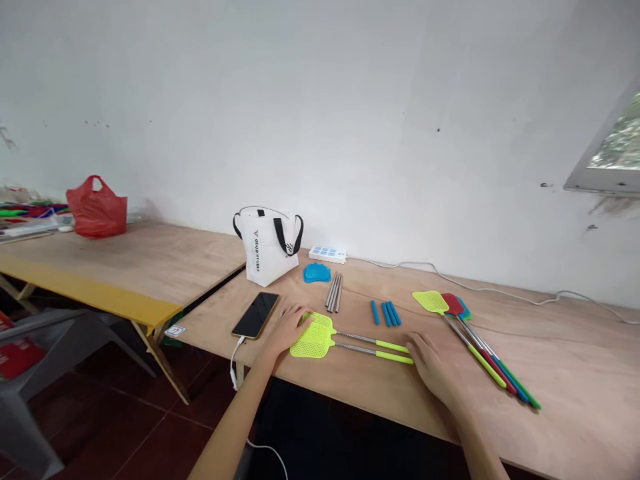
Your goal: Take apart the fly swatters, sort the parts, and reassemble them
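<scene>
Two yellow-green fly swatters lie side by side near the table's front edge, the upper swatter (323, 321) partly overlapped at its head by the lower swatter (311, 342). My left hand (290, 328) rests at the left edge of their heads, fingers spread and touching the mesh. At the handle ends lies my right hand (425, 357), fingers loosely stretched on the tabletop. Beyond the swatters are several blue handle tubes (394, 313), several metal rods (335, 293) and a stack of blue swatter heads (317, 272).
Right of my right hand lies a fanned pile of swatters (480, 360) in several colours. A phone (256, 315) with a white cable is left of my left hand. A white bag (267, 250) and a power strip (327, 254) stand near the wall. A red bag (97, 210) sits on another table.
</scene>
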### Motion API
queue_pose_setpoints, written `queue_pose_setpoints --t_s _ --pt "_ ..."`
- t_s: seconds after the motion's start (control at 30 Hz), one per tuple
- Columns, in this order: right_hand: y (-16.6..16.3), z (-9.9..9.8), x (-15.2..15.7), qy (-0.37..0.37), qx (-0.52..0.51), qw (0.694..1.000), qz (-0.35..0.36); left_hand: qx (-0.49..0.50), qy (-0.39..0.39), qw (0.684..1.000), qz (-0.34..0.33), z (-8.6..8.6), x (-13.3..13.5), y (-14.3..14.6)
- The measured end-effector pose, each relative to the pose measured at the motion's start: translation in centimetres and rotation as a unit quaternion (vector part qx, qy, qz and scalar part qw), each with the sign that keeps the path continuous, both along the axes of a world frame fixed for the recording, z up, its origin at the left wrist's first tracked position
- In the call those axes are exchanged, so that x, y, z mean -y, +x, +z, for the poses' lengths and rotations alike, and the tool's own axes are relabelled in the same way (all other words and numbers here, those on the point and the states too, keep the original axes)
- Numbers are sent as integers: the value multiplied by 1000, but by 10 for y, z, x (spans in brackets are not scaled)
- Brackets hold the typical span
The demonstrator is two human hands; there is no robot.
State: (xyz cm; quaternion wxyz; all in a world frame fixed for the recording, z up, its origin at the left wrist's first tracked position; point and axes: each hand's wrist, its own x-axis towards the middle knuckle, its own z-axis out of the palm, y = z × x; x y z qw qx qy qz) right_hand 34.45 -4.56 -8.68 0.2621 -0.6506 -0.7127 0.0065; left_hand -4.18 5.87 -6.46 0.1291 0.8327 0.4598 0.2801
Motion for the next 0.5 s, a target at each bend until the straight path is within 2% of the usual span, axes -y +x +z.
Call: queue_pose_setpoints --t_s 0.13,0.23,0.33,0.5 --pt "-51 17 8 15 16 995 94 0 1 1000 0 -1 0 -1" --pt "-81 16 11 18 48 988 144 5 -5 1000 -1 -2 0 -1" --pt "-92 10 12 25 51 987 154 9 -10 1000 -2 0 0 0" --pt "-88 8 10 29 32 991 125 13 -20 1000 -1 2 2 1"
